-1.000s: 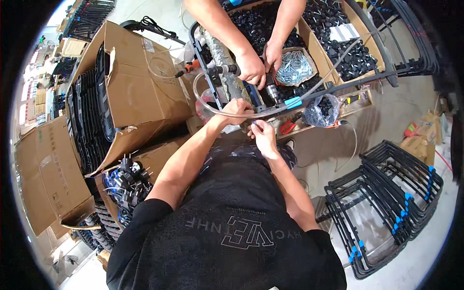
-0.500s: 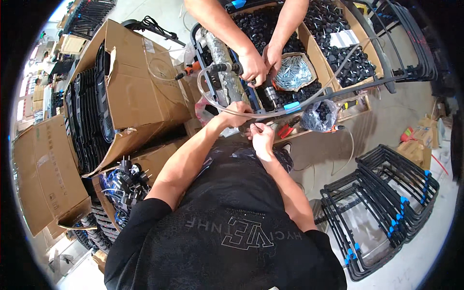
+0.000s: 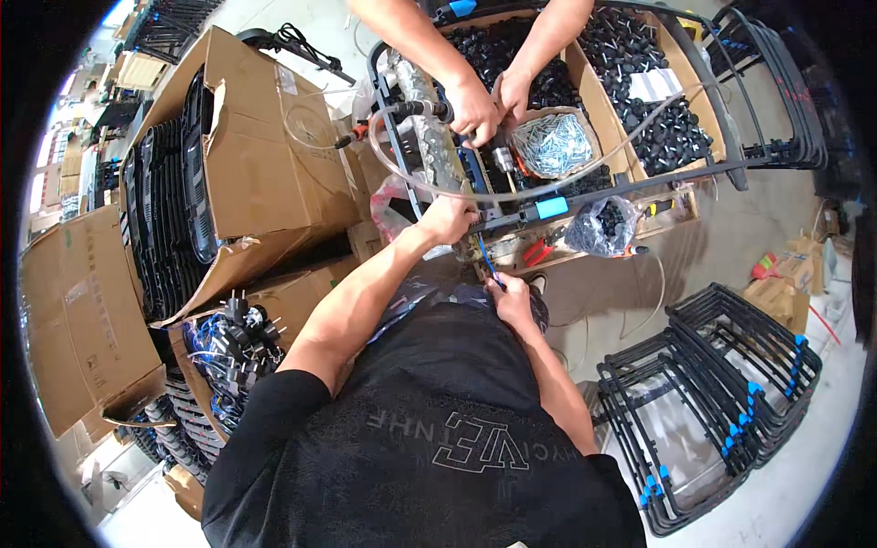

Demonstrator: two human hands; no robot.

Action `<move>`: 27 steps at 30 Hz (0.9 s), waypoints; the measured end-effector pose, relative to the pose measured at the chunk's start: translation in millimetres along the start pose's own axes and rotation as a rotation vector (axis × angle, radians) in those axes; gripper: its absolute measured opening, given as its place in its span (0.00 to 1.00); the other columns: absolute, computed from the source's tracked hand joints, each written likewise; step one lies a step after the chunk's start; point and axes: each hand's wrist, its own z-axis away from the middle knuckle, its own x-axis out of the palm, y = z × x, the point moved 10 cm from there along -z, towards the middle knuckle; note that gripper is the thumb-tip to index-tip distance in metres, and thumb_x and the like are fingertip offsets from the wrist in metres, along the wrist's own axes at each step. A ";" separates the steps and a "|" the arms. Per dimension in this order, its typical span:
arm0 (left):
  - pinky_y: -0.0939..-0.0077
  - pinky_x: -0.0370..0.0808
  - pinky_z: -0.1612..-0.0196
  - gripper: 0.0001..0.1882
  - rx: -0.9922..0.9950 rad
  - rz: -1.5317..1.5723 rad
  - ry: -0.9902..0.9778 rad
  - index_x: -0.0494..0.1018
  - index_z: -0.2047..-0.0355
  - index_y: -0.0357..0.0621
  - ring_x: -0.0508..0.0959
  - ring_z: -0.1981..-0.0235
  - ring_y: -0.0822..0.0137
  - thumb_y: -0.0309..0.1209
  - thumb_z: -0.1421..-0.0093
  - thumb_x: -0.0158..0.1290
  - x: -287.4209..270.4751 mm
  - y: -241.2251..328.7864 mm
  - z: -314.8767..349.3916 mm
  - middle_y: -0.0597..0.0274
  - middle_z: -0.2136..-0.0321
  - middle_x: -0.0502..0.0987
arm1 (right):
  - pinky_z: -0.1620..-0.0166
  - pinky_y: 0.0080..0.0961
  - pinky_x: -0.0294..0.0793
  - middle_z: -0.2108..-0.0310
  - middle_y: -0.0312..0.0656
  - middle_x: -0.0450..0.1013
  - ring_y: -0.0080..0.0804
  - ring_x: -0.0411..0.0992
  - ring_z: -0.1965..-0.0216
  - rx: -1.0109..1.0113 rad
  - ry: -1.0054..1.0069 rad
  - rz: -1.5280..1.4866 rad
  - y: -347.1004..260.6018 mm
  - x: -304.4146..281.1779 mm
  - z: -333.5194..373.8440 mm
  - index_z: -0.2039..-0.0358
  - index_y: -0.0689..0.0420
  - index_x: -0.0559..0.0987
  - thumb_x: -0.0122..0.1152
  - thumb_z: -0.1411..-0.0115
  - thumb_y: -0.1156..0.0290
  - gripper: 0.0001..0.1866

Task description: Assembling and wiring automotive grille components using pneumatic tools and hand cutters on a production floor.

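Note:
My left hand [image 3: 448,220] is closed at the near left corner of a black tubular frame [image 3: 621,185]; what its fingers hold is hidden. My right hand [image 3: 512,300], nearer my body, pinches a thin blue cable [image 3: 488,257]. The cable stretches up from it to beside my left fingers. Across from me, another person's hands [image 3: 484,108] grip a power driver whose metal chuck [image 3: 503,160] points toward the frame's near bar. A clear hose [image 3: 548,195] loops over the frame, close above my left hand.
Under the frame, a partitioned box holds black knobs [image 3: 671,137] and a tray of screws [image 3: 554,146]. A bag of black parts [image 3: 603,226] and red-handled pliers [image 3: 539,250] lie nearer. Cartons [image 3: 265,155] and plugs [image 3: 245,338] stand left; stacked frames [image 3: 703,393] stand right.
My right hand has drawn back toward my body and right, stretching out the blue cable. My left hand stays near the frame corner. The other person's hands and driver have shifted slightly.

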 end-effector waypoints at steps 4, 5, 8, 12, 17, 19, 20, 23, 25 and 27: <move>0.56 0.77 0.63 0.08 0.008 -0.033 0.108 0.80 0.70 0.39 0.80 0.68 0.45 0.29 0.45 0.54 -36.0 -3.7 -6.0 0.41 0.75 0.78 | 0.67 0.28 0.72 0.78 0.44 0.75 0.29 0.73 0.76 0.297 -0.125 -0.261 -19.8 1.0 -9.6 0.70 0.63 0.77 0.62 0.41 0.70 0.08; 0.56 0.77 0.63 0.08 0.000 -0.057 0.147 0.80 0.70 0.39 0.81 0.68 0.46 0.29 0.45 0.54 -45.8 -4.2 -8.0 0.42 0.75 0.78 | 0.67 0.28 0.72 0.78 0.44 0.75 0.29 0.73 0.76 0.300 -0.124 -0.263 -23.3 3.0 -11.4 0.70 0.63 0.77 0.62 0.41 0.70 0.08; 0.56 0.76 0.63 0.08 -0.013 -0.066 0.130 0.79 0.69 0.39 0.80 0.69 0.45 0.30 0.44 0.53 -50.5 -18.9 -22.4 0.42 0.75 0.78 | 0.66 0.29 0.73 0.76 0.46 0.75 0.30 0.73 0.76 0.353 -0.181 -0.604 -32.0 19.7 -20.3 0.67 0.63 0.77 0.62 0.41 0.69 0.09; 0.55 0.75 0.63 0.08 -0.050 -0.089 0.087 0.78 0.69 0.39 0.80 0.68 0.44 0.30 0.43 0.53 -49.7 -38.1 -31.6 0.42 0.74 0.78 | 0.64 0.35 0.74 0.74 0.49 0.76 0.38 0.76 0.72 0.056 -0.019 -0.018 -30.8 -22.3 -0.2 0.66 0.64 0.76 0.63 0.42 0.68 0.12; 0.55 0.76 0.62 0.09 -0.085 -0.125 0.161 0.77 0.70 0.38 0.80 0.67 0.43 0.32 0.42 0.52 -63.0 -44.0 -32.4 0.41 0.73 0.78 | 0.59 0.40 0.75 0.69 0.54 0.78 0.48 0.78 0.64 -0.016 0.042 0.102 -43.8 -18.4 0.2 0.65 0.64 0.77 0.62 0.43 0.68 0.12; 0.54 0.76 0.62 0.11 -0.106 -0.176 0.208 0.77 0.70 0.37 0.80 0.67 0.43 0.33 0.42 0.53 -85.2 -41.4 -37.4 0.41 0.73 0.78 | 0.58 0.40 0.76 0.66 0.55 0.78 0.51 0.78 0.62 -0.008 -0.055 0.286 -68.0 -5.1 -17.5 0.63 0.62 0.78 0.60 0.45 0.71 0.11; 0.53 0.77 0.62 0.12 -0.128 -0.232 0.256 0.78 0.71 0.37 0.80 0.67 0.43 0.35 0.42 0.54 -99.8 -41.3 -39.9 0.41 0.73 0.79 | 0.57 0.40 0.77 0.65 0.56 0.77 0.53 0.77 0.61 -0.004 -0.103 0.377 -72.7 -1.0 -23.2 0.62 0.61 0.79 0.59 0.46 0.72 0.11; 0.53 0.77 0.62 0.12 -0.067 -0.212 0.336 0.77 0.71 0.37 0.80 0.67 0.43 0.35 0.42 0.53 -134.0 -51.3 -54.2 0.40 0.74 0.79 | 0.56 0.42 0.77 0.64 0.57 0.77 0.53 0.77 0.60 0.199 -0.365 0.624 -17.4 13.5 -29.8 0.61 0.60 0.80 0.60 0.46 0.68 0.13; 0.53 0.77 0.62 0.12 -0.040 -0.200 0.380 0.77 0.71 0.37 0.80 0.67 0.42 0.35 0.42 0.53 -146.1 -52.8 -65.0 0.40 0.74 0.78 | 0.56 0.42 0.77 0.63 0.57 0.77 0.54 0.77 0.60 0.300 -0.498 0.748 20.2 16.0 -25.2 0.61 0.60 0.81 0.61 0.45 0.66 0.14; 0.53 0.76 0.61 0.12 -0.043 -0.233 0.327 0.77 0.69 0.36 0.80 0.65 0.43 0.34 0.41 0.52 -139.7 -58.7 -72.3 0.40 0.72 0.78 | 0.55 0.43 0.76 0.65 0.58 0.77 0.54 0.77 0.59 0.272 -0.364 0.446 11.6 11.0 -23.2 0.63 0.61 0.82 0.61 0.45 0.62 0.16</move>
